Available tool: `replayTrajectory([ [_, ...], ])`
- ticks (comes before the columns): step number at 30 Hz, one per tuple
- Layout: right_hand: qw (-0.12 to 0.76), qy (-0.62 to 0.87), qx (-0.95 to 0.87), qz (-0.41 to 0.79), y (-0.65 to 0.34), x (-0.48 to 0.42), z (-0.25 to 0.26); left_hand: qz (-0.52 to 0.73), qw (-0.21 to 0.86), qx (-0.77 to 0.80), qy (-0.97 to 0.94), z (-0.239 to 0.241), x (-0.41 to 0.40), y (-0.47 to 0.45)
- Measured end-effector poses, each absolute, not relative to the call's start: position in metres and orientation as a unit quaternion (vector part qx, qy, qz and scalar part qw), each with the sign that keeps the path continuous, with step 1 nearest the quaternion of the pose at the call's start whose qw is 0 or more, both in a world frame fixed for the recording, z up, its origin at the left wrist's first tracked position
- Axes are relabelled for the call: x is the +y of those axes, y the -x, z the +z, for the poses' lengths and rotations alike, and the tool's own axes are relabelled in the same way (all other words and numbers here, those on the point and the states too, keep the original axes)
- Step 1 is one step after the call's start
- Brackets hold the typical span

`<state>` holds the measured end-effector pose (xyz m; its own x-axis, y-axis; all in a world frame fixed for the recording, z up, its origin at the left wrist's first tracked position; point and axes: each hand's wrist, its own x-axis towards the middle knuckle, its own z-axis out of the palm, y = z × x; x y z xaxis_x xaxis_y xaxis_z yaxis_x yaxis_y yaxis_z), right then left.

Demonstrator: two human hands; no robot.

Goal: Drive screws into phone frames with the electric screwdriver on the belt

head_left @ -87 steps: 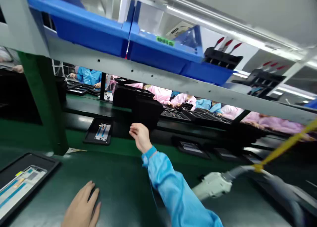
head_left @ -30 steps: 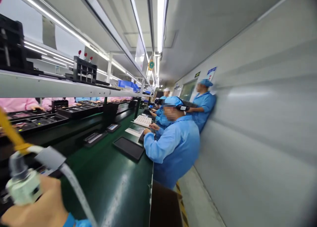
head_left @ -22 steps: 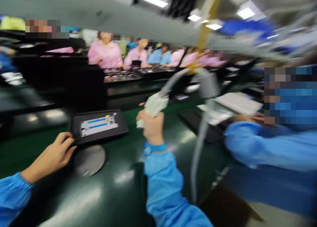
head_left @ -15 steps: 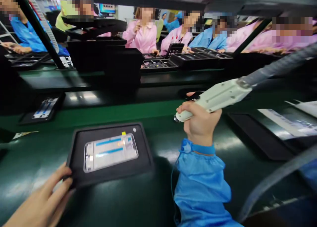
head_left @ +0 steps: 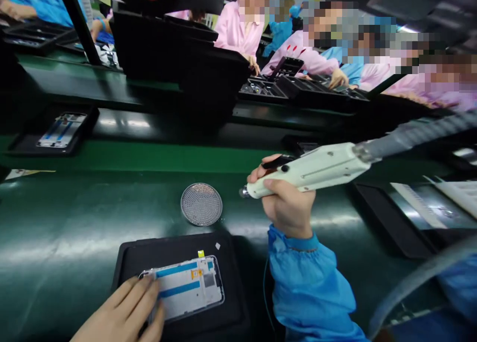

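Beyond the far edge of the dark green, glossy worktop [head_left: 74,217], toward its left, a far silver phone-shaped frame [head_left: 61,131] is held in a far black rectangular tray [head_left: 80,139]. On the near part of the worktop, the left end of a near silver phone-shaped frame [head_left: 190,292] is covered by the bare left hand [head_left: 126,307]. Its fingers are laid over that end; whether the frame is gripped or only touched cannot be made out.

This frame, marked by 2 blue strips, is seated at a slight slant in a near black rectangular tray [head_left: 160,252]. A small yellow tab [head_left: 201,254] is seen at the frame's far edge, and a small white square piece [head_left: 218,246] is placed by the tray's far right corner. Just beyond the tray's far edge, a round grey metal dish with a dotted surface [head_left: 201,204] is set flat on the worktop.

Farther right, a pale green handheld tool [head_left: 316,170] is gripped in the closed right hand [head_left: 288,208], its metal tip pointed left, apart from the dish. A grey ribbed hose [head_left: 421,138] is joined to its right end. Toward the worktop's right edge, a third black tray [head_left: 391,222] is placed aslant.
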<state>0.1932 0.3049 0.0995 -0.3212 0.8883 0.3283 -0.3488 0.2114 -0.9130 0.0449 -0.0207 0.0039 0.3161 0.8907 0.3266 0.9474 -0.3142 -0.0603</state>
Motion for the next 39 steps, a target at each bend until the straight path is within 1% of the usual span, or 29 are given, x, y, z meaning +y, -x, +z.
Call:
replayTrajectory([
  [4,0.485,0.215,-0.577,0.621,-0.168,0.287,0.083,-0.120,0.111,-0.523,0.837,0.018,0.037,-0.047],
  [8,0.463,0.212,-0.598,0.619,-0.146,0.277,0.068,-0.133,0.079,-0.521,0.839,0.015,0.057,-0.046],
  [14,0.463,0.249,-0.604,0.599,-0.136,0.277,0.055,-0.192,0.054,-0.519,0.831,0.000,0.057,-0.042],
  [21,0.450,0.277,-0.612,0.588,-0.135,0.280,0.048,-0.217,0.032,-0.519,0.826,-0.009,0.055,-0.046],
  [31,0.459,0.277,-0.612,0.582,-0.136,0.283,0.044,-0.212,0.013,-0.517,0.829,-0.012,0.054,-0.048],
  [39,0.459,0.273,-0.618,0.576,-0.135,0.282,0.041,-0.203,0.032,-0.521,0.828,0.000,0.062,-0.047],
])
